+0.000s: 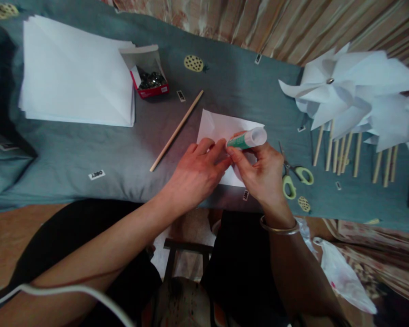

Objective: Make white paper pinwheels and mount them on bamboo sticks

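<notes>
The right hand (pixel 262 175) holds a glue stick (pixel 247 139) over a paper sheet (pixel 225 129). The left hand (pixel 196 175) presses the sheet. Scissors (pixel 295 175) lie just beside.

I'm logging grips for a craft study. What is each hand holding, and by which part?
The right hand holds a glue stick by its green lower end. The left hand presses the white paper.

paper stack (pixel 75 77), pin box (pixel 149 77), stick (pixel 176 130), scissors (pixel 295 175), pinwheels (pixel 354 95) on blue cloth (pixel 88 154).
</notes>
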`<state>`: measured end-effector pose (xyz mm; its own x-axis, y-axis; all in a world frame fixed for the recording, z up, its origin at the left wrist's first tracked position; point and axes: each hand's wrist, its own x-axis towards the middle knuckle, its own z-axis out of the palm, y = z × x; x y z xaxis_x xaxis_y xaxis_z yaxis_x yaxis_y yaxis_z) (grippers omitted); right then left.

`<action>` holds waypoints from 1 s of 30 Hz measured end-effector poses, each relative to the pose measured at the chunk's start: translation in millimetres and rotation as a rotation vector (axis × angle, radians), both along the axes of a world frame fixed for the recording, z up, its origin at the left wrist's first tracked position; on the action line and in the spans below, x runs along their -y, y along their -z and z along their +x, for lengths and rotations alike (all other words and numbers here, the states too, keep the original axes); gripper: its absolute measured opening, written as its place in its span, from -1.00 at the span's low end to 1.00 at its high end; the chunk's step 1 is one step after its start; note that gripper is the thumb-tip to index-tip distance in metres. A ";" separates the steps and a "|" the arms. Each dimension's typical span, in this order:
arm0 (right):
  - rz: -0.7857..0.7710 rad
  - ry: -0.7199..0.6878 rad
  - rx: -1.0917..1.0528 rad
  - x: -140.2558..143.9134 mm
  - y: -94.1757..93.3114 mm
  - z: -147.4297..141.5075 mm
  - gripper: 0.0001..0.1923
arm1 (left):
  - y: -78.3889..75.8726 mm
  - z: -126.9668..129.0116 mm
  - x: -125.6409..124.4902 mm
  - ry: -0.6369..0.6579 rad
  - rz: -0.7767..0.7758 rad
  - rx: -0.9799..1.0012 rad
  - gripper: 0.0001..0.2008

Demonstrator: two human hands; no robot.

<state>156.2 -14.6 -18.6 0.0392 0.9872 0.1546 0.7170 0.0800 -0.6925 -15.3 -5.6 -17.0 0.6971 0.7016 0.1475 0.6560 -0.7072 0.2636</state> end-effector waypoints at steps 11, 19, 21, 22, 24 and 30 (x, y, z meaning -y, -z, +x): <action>-0.021 -0.013 0.000 1.3 -2.6 0.5 -0.74 | 0.5 0.5 -0.6 -0.003 -0.034 0.013 -0.69; -0.044 -0.012 -0.004 2.8 -5.1 0.2 -0.80 | 1.7 -0.5 0.7 -0.004 -0.011 0.018 -0.69; -0.034 -0.017 0.003 3.3 -4.6 0.6 -0.77 | 1.8 -0.6 0.8 0.003 -0.002 0.014 -0.69; -0.025 -0.019 0.008 3.6 -4.3 0.8 -0.76 | 1.8 -0.7 0.8 0.006 0.002 0.011 -0.70; -0.013 -0.015 0.023 4.2 -3.7 1.3 -0.74 | 1.7 -0.7 0.6 0.003 0.010 0.006 -0.70; 0.002 -0.008 0.039 5.7 -2.3 3.6 -0.76 | 3.0 -0.5 0.2 0.010 0.007 0.019 -0.69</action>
